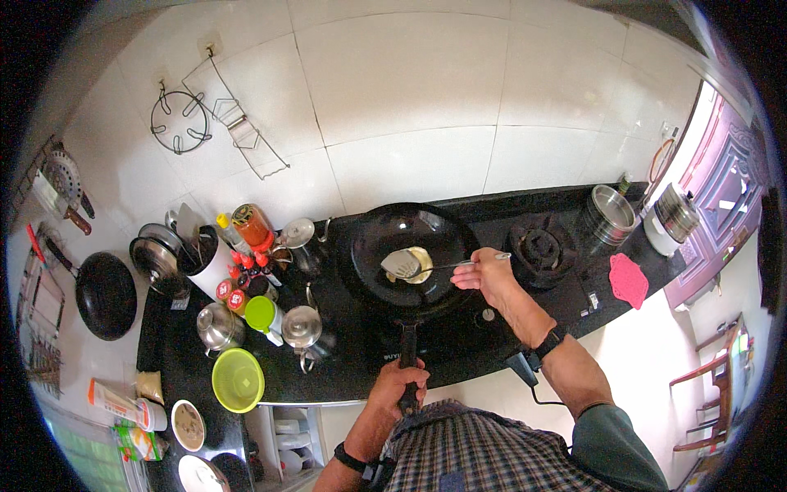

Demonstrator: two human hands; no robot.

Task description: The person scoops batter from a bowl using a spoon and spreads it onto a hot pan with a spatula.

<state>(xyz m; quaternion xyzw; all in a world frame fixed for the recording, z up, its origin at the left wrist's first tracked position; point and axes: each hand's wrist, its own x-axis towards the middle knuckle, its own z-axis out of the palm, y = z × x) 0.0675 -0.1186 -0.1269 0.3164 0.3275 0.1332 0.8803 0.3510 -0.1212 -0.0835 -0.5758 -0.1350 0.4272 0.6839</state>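
My left hand (398,387) grips the black handle (408,345) of a dark wok (369,270) that sits over the stove. Above the wok's right side, my right hand (489,275) holds the thin handle of a slotted metal spatula (401,264). The spatula's head lies over part of a pale yellow piece of food (420,270), perhaps egg, near the middle of the wok. Some of the food is hidden beneath the blade.
Right of the wok is a bare gas burner (541,247), then steel pans (612,208) and a pink mat (628,281). Jars, bottles and metal pots (220,327) crowd the left counter. A green basket (238,380) stands at the front left, near a bowl (188,425).
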